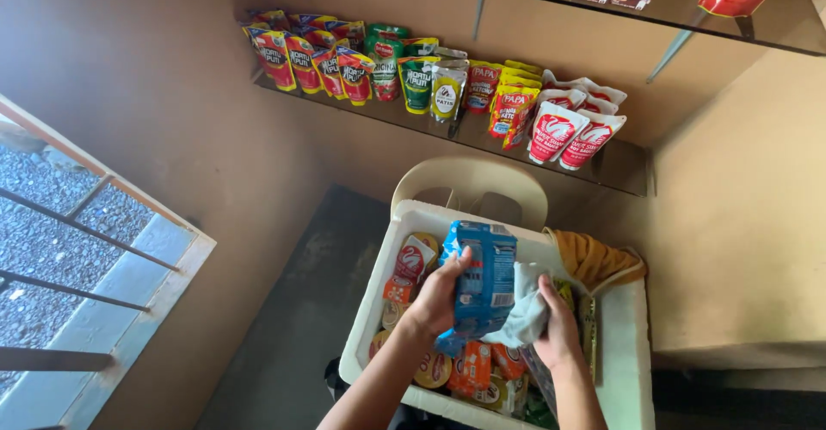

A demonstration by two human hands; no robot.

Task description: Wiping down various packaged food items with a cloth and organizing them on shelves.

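Low in the middle of the frame, the left hand (439,297) grips a blue packet (482,279) by its left edge, fingers curled round it, and holds it upright over the box. Just right of it, the right hand (557,322) is closed on a pale grey cloth (523,310) that is pressed against the packet's right face. The step in hand looks like wiping the packet down, one hand steadying it and the other rubbing.

Beneath both hands sits a white foam box (632,344), filling the lower centre. It is packed with small goods: red and white sachets (409,267) along its left side, orange packets and round lids (469,370) near the bottom edge. A mustard-yellow cloth (594,258) hangs over its upper right corner. The box seems to rest on a cream plastic chair (469,181), whose back shows just above it.

Farther off, across the upper centre, a glass wall shelf (619,168) carries a row of standing pouches (413,77), red, green, yellow and white. A second shelf (774,21) runs along the top right with more packets.

By my judgement, the next move calls for a firm hold on the packet and a free spot among those pouches, or in the box.
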